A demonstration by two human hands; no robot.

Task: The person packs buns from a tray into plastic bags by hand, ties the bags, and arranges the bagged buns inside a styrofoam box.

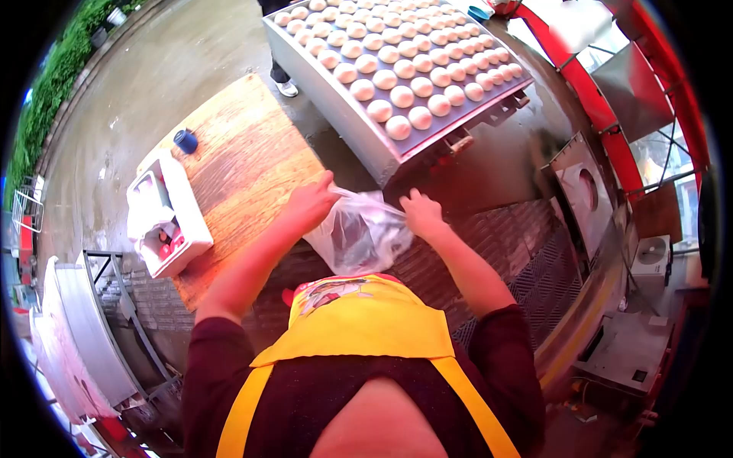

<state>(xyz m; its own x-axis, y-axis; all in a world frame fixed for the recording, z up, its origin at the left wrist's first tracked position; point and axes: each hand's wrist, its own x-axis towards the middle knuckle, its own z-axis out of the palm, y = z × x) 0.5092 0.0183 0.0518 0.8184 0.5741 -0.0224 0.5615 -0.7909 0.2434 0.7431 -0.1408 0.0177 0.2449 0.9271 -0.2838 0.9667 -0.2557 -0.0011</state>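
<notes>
A thin, see-through plastic bag [355, 237] hangs between my two hands, in front of the yellow apron [366, 320]. My left hand [311, 202] is closed on the bag's upper left edge, near the right side of the wooden table [252, 153]. On the other side, my right hand [422, 212] grips the upper right edge, with the rim stretched between them. What the bag holds, if anything, is hard to make out.
Ahead stands a large metal griddle [336, 126] with rows of round white buns [397, 127]. On the table are a white foam box [187, 202] and a blue cup [185, 140]. A person's shoe [286, 88] shows beside the griddle. A metal rack [122, 298] stands left.
</notes>
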